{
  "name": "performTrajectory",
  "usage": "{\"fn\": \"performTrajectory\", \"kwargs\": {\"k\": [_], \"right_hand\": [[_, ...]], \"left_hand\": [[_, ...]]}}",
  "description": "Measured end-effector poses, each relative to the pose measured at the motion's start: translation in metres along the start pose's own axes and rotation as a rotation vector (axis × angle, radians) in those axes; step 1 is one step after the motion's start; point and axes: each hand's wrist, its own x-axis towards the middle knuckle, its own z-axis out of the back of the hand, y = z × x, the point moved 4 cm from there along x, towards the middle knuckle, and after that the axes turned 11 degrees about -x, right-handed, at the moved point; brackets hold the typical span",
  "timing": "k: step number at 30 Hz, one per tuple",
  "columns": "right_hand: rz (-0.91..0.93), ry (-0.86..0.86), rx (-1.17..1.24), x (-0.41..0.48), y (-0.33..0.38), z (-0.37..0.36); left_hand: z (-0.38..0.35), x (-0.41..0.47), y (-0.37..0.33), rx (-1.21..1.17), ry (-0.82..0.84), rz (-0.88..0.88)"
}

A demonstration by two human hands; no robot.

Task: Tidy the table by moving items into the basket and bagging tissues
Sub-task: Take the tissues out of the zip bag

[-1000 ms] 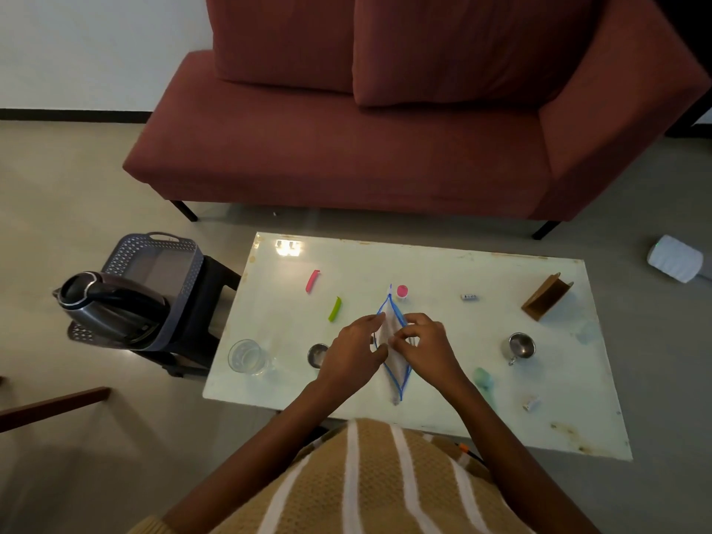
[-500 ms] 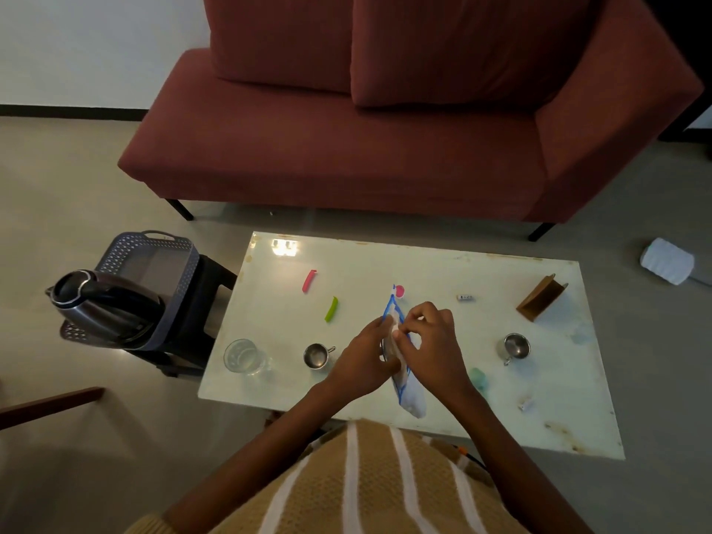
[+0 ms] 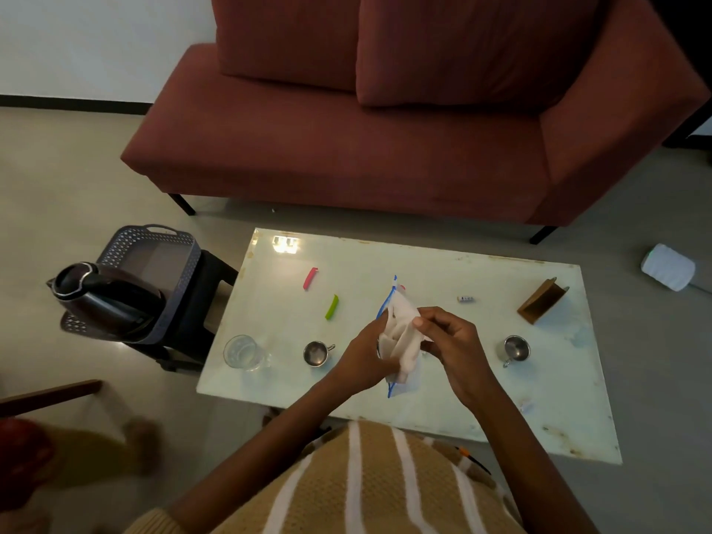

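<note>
Over the middle of the white table (image 3: 481, 398) I hold a clear zip bag with a blue edge (image 3: 391, 383), and white tissue (image 3: 402, 333) is bunched in its mouth. My left hand (image 3: 366, 354) grips the bag's left side. My right hand (image 3: 449, 339) pinches the tissue and the bag's right edge. The grey perforated basket (image 3: 154, 240) sits on a black stool left of the table with a dark kettle (image 3: 104, 298) in it.
On the table lie a pink clip (image 3: 310, 278), a green clip (image 3: 331, 307), a glass (image 3: 242, 352), two small steel cups (image 3: 316, 353) (image 3: 516, 348), a small die-like piece (image 3: 465, 299) and a brown holder (image 3: 539, 300). A red sofa (image 3: 366, 148) stands behind. A white roll (image 3: 668, 272) lies on the floor.
The bag has been lifted and opened wider, and white tissue now bulges from its mouth. Both hands shifted slightly toward me and stayed on the bag.
</note>
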Motion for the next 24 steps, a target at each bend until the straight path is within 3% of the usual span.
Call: {"fn": "performTrajectory", "kwargs": {"k": [6, 7, 10, 12, 14, 19, 24], "right_hand": [[-0.112, 0.0, 0.229, 0.003, -0.005, 0.007], [-0.102, -0.036, 0.179, 0.004, -0.007, 0.01], [0.089, -0.094, -0.319, 0.002, 0.001, 0.007], [0.141, -0.052, -0.383, -0.002, 0.008, -0.004], [0.086, -0.032, -0.286, -0.004, 0.01, -0.008], [-0.144, -0.095, 0.248, 0.0, 0.001, 0.008], [-0.145, -0.041, 0.172, 0.003, -0.006, 0.01]], "left_hand": [[0.002, 0.002, 0.005, -0.095, 0.01, -0.003], [0.002, 0.0, 0.007, -0.109, 0.009, -0.014], [-0.003, 0.002, 0.012, -0.083, 0.052, -0.028], [-0.007, 0.004, 0.013, -0.033, 0.082, -0.017], [-0.009, 0.005, 0.015, -0.013, 0.121, 0.007], [-0.005, 0.003, 0.015, -0.098, 0.153, 0.116], [-0.006, 0.003, 0.016, -0.203, 0.134, 0.166]]}}
